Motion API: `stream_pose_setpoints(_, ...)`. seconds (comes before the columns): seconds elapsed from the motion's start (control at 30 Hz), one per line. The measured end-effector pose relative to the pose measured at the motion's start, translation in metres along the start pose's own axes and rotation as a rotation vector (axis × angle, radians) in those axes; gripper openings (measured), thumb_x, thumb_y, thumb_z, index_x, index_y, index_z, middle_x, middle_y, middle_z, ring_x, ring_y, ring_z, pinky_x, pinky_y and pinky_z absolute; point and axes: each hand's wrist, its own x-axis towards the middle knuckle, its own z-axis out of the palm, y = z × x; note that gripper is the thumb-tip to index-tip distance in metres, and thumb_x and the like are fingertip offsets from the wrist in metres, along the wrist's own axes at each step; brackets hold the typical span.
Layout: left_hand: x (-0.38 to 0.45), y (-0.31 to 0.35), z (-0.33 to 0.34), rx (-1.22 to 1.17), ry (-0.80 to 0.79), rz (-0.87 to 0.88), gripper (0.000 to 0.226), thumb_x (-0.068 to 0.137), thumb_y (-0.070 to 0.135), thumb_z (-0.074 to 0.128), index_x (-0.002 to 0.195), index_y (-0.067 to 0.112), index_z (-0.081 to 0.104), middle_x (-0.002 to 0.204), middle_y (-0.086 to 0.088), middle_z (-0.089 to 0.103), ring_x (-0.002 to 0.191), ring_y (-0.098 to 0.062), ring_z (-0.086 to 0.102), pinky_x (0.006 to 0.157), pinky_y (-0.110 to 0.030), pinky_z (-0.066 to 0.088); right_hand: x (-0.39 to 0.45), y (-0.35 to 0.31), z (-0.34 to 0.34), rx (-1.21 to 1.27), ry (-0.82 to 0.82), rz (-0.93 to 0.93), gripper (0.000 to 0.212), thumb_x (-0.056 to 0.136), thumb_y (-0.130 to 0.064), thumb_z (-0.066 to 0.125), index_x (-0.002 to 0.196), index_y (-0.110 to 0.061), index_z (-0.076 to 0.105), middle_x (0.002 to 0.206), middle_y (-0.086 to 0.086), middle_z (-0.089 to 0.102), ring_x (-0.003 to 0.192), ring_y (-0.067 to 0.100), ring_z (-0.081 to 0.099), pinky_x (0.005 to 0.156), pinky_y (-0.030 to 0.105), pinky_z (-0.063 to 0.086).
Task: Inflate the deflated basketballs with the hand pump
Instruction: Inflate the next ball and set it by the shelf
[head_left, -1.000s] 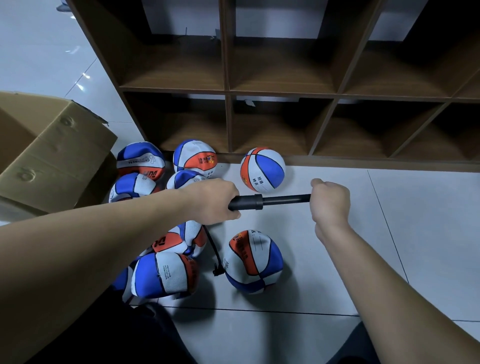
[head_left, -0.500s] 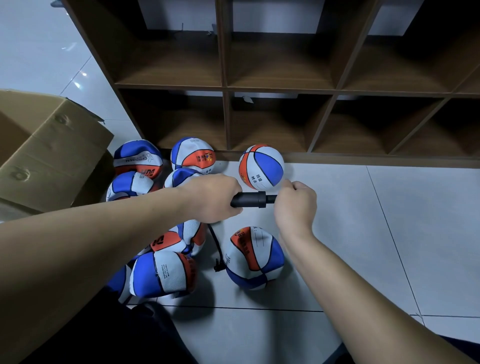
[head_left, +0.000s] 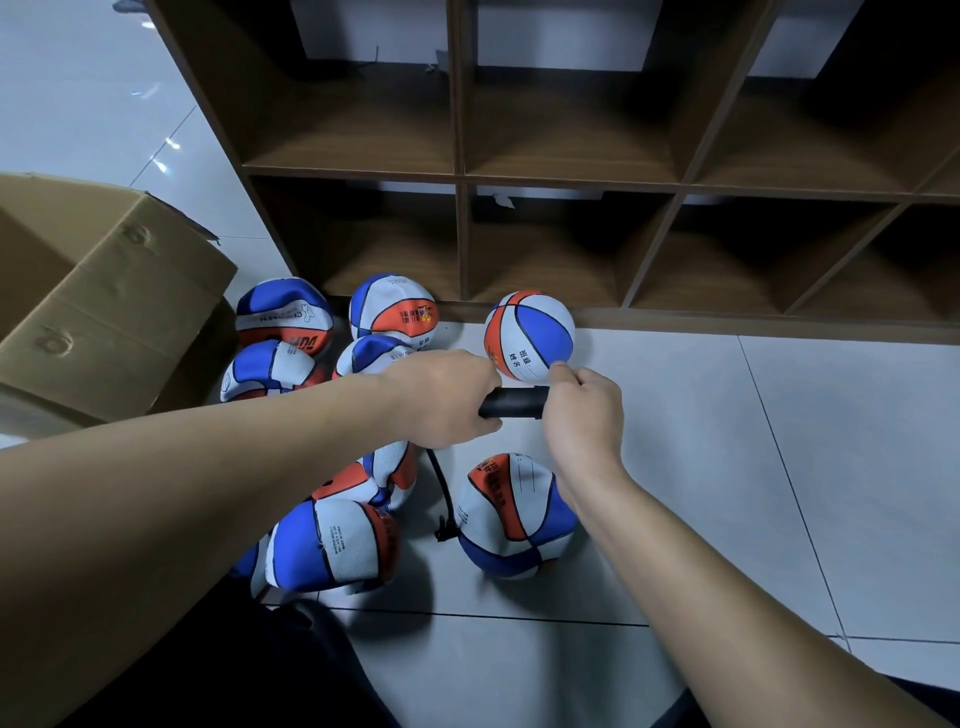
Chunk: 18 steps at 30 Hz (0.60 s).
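Nearest to me, low in the frame, a dimpled ball sits on the pale tiled floor, blue, white and orange panels sagging at the bottom, so I judge it only partly filled. A thin black hose drops from the pump and meets its left side, presumably at the valve; the joint is too small to confirm.

Left of it lies a heap of collapsed balls, creased and folded like soft shells, waiting their turn.

Above, at mid-frame, my left hand wraps the black pump barrel, fingers curled firmly round it to brace it level. My right hand grips the handle end, curled tight and pressed up against the barrel, so no rod shows; I read that as the bottom of a push stroke.

Just beyond the hands, a round, taut ball rests against the foot of the brown wooden cubby shelf, apparently finished and parked aside.

At left, a dented cardboard box stands open.
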Motion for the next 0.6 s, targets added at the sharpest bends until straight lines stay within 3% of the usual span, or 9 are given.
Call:
stream_pose_setpoints(0.1,0.0,-0.002,0.0,-0.036,-0.018,0.007,0.028,0.1,0.047,0.063,0.081,0.027,0.055,0.075,0.005,0.058,0.069,-0.017,0.059,0.066,-0.037,0.05,0.007,-0.001,-0.007,-0.059,-0.06,-0.024,0.039,0.107,-0.031,0.055,0.085,0.001,0.058,0.073,0.009,0.054,0.064,0.022,0.047,0.06,0.033,0.039)
stream_pose_setpoints(0.23,0.001,-0.005,0.003,-0.085,-0.051,0.004,0.031,0.098,0.052,0.065,0.082,0.027,0.056,0.072,0.004,0.06,0.069,-0.019,0.061,0.065,-0.037,0.049,0.017,-0.004,-0.023,-0.197,-0.151,-0.104,0.043,0.106,-0.029,0.057,0.067,-0.015,0.044,0.062,-0.001,0.039,0.061,0.022,0.037,0.057,0.032,0.03)
stream_pose_setpoints(0.33,0.001,-0.016,0.004,-0.121,-0.087,-0.025,0.032,0.098,0.051,0.067,0.083,0.023,0.059,0.072,0.0,0.06,0.068,-0.021,0.06,0.064,-0.038,0.049,0.035,-0.004,-0.046,-0.2,-0.11,-0.05,0.051,0.101,-0.029,0.06,0.054,-0.02,0.042,0.053,-0.006,0.033,0.062,0.025,0.033,0.058,0.033,0.028)
stream_pose_setpoints(0.47,-0.002,-0.026,0.002,-0.159,-0.119,-0.062,0.034,0.095,0.051,0.071,0.082,0.021,0.061,0.073,-0.002,0.062,0.065,-0.022,0.059,0.064,-0.041,0.051,0.054,-0.002,-0.075,-0.13,-0.025,0.036,0.037,0.093,-0.031,0.061,0.066,-0.019,0.039,0.07,0.009,0.029,0.07,0.028,0.027,0.065,0.044,0.025)
stream_pose_setpoints(0.6,0.0,-0.013,0.005,-0.037,-0.13,-0.037,0.036,0.099,0.051,0.066,0.079,0.024,0.054,0.074,0.0,0.06,0.068,-0.02,0.059,0.062,-0.035,0.047,0.052,0.002,-0.072,-0.12,0.07,0.02,0.041,0.089,-0.017,0.056,0.062,-0.02,0.026,0.061,0.0,0.021,0.065,0.025,0.021,0.061,0.042,0.02)
